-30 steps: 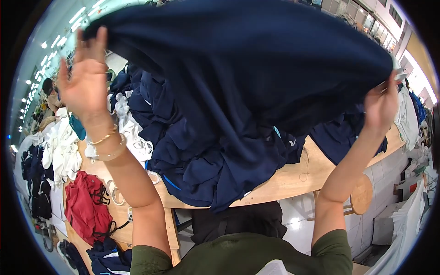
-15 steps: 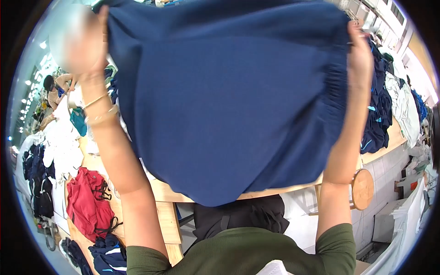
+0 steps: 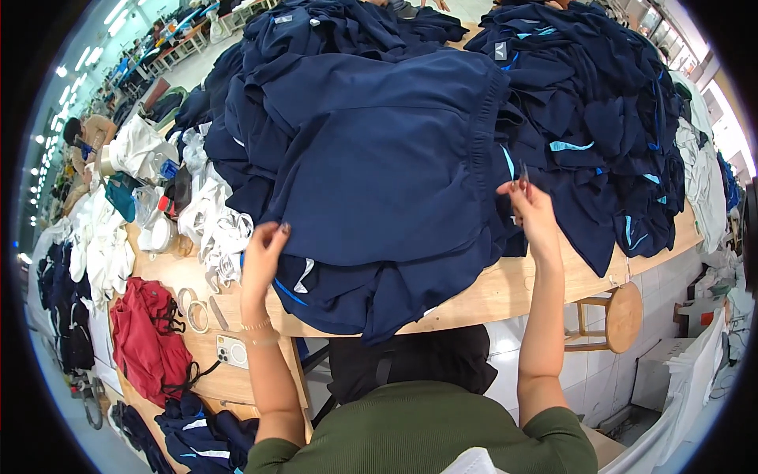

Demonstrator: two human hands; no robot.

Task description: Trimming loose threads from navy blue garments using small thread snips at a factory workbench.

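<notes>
A pair of navy shorts lies spread over other dark garments on the table, its gathered elastic waistband toward the right. At the near left corner my left hand is closed, with thumb and fingers pinching the fabric's edge. My right hand is just right of the waistband, its fingers wrapped round small thread snips whose blades point away from me. Under the shorts' near edge, more navy garments show, with a white label and a bright blue strip.
Large heaps of navy clothing cover the far and right parts of the wooden table. At the left are white strips, tape rolls, a phone and a red bag. A wooden stool stands at the right.
The shorts were held up, stretched between both raised hands; now they lie on the pile. Both hands have come down and nearer, and the snips now show in my right hand.
</notes>
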